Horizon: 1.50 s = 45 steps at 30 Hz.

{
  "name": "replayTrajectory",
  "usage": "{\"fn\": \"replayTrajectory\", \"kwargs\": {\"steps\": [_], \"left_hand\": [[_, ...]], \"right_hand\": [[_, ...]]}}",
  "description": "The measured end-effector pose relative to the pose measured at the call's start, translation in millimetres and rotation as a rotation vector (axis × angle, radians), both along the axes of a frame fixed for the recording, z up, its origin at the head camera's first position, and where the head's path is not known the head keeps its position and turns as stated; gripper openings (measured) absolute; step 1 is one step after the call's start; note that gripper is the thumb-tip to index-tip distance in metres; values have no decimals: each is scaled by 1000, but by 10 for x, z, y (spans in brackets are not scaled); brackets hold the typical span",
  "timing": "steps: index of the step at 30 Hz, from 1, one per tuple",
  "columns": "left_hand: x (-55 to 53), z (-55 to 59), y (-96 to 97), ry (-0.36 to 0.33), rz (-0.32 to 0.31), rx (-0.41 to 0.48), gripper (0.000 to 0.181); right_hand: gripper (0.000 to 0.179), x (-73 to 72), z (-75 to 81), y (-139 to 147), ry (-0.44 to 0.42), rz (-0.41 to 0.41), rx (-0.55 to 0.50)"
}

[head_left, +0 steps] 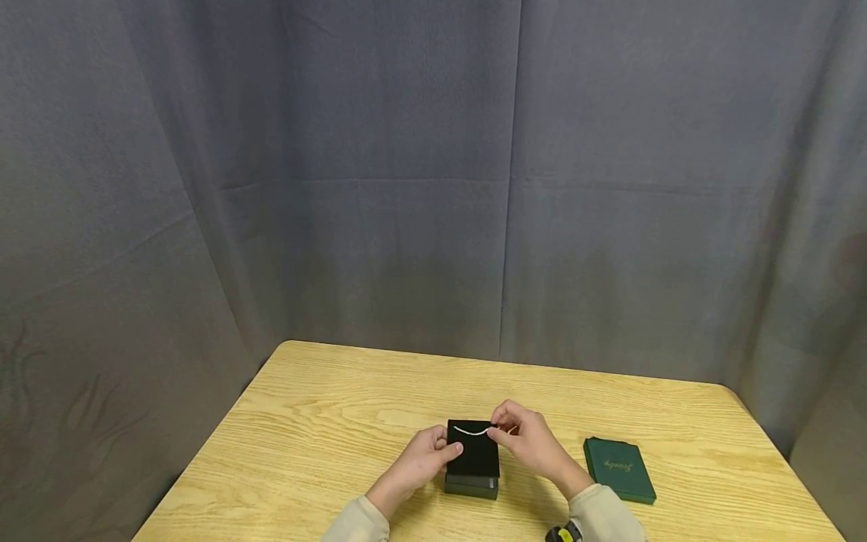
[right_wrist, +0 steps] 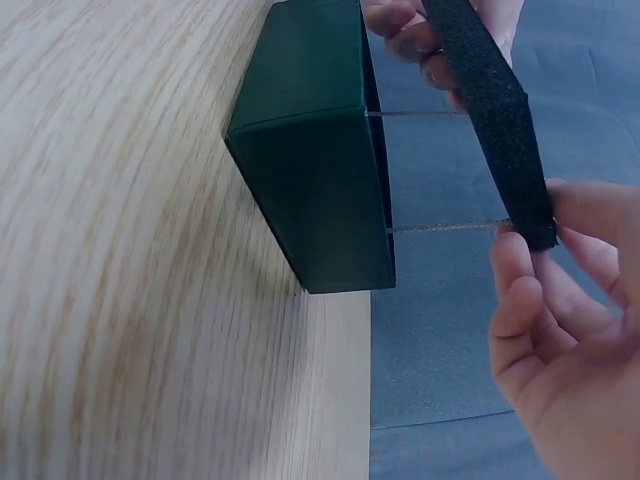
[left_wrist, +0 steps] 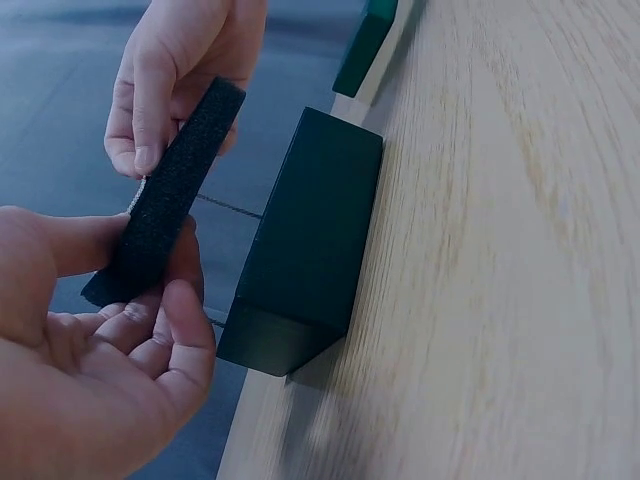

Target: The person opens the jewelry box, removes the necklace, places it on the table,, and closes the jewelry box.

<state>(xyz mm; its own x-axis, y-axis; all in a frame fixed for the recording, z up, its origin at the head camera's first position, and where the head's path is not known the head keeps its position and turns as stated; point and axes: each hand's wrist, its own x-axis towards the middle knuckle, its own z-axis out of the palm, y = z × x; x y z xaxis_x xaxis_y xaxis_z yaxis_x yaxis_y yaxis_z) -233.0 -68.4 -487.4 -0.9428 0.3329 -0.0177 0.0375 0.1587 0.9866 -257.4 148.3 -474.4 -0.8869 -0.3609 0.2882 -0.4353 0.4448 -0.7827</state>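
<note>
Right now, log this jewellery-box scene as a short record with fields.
Left hand: holds the black foam pad at its left edge
Right hand: fingers pinch the silver chain at the pad's right edge
Pad position: lifted above the dark green box
Lid: flat on the wooden table, right of the box

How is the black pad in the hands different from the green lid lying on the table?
The black foam pad is held up between the left hand and right hand, above the dark green box; the green lid lies flat on the table, untouched. The pad is plain black with a thin silver chain across it; the lid is green with gold writing. Both are flat and rectangular.
</note>
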Motion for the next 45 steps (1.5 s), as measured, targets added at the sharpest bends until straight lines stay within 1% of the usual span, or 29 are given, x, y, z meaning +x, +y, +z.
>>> {"fn": "replayTrajectory", "kwargs": {"steps": [7,13,16,21,23,34,36,38,42,43,45], "left_hand": [[0,-2,0,0,-1,17,17],[1,11,3,15,1,4,16],[30,62,6,16,1,3,14],[135,233,9,9,-7,21,16],[163,274,9,6,-9,28,18],[184,304,4,12,-16,16,15],[173,284,5,14,-14,6,14],[134,212,6,16,-12,-7,14],[27,25,0,27,-9,-26,14],[7,-7,-4,26,-9,-25,14],[-11,-30,-8,23,-7,-19,14]], "right_hand": [[6,-10,-9,0,17,0,5],[5,-10,8,-8,-7,-24,17],[6,-3,15,-11,-22,-35,25],[6,6,11,-14,-19,-47,29],[6,9,13,-15,-17,-49,28],[8,6,9,-29,-38,-105,12],[8,1,7,-23,-40,-125,1],[8,-4,11,-15,-43,-143,-14],[9,-12,23,-2,-52,-162,-21],[9,-15,23,0,-54,-162,-20],[8,-23,25,0,-54,-161,-18]]}}
